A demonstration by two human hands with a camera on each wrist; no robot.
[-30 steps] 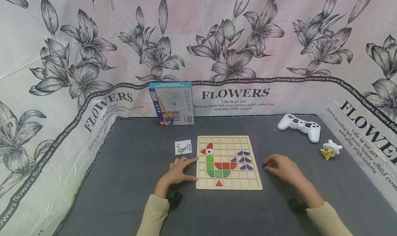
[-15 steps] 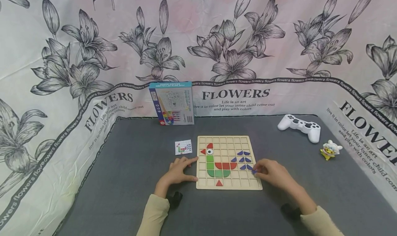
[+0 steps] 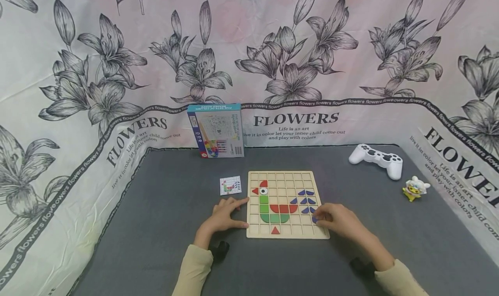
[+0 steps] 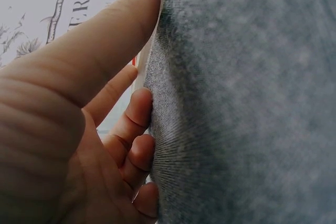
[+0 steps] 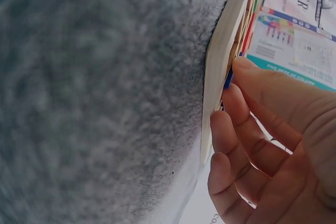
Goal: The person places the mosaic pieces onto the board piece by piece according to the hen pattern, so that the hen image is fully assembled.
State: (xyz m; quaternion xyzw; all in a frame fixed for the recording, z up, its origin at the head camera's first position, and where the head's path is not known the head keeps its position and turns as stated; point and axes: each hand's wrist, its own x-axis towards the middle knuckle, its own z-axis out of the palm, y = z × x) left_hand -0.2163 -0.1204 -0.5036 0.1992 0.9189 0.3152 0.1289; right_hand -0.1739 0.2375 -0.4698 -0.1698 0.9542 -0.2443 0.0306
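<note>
My right hand (image 3: pixel 338 220) pinches a small blue piece (image 3: pixel 314 220) between thumb and index finger, over the lower right of a wooden grid board (image 3: pixel 302 231). In the right wrist view the blue piece (image 5: pixel 228 79) is close to the board's surface, mostly covered by the fingertips. With thumb and index fingertip, my left hand (image 3: pixel 223 214) touches the board's left edge. Flat coloured pieces form a bird on the grid: red bits, a round eye (image 3: pixel 263 191), green squares (image 3: pixel 264 204) and several blue petal shapes (image 3: pixel 304 192). A red triangle (image 3: pixel 275 230) lies below.
A small card (image 3: pixel 230 185) printed with a similar bird lies left of the board. Behind stands a cardboard box (image 3: pixel 222 131). To the right are a white game controller (image 3: pixel 376 159) and a small yellow-and-white figurine (image 3: pixel 415 188). Flowered cloth surrounds the grey table.
My right hand has come left from beside the board with the blue piece, reaching the lower-right cells and then shifting slightly down. My left hand has stayed at the board's edge.
</note>
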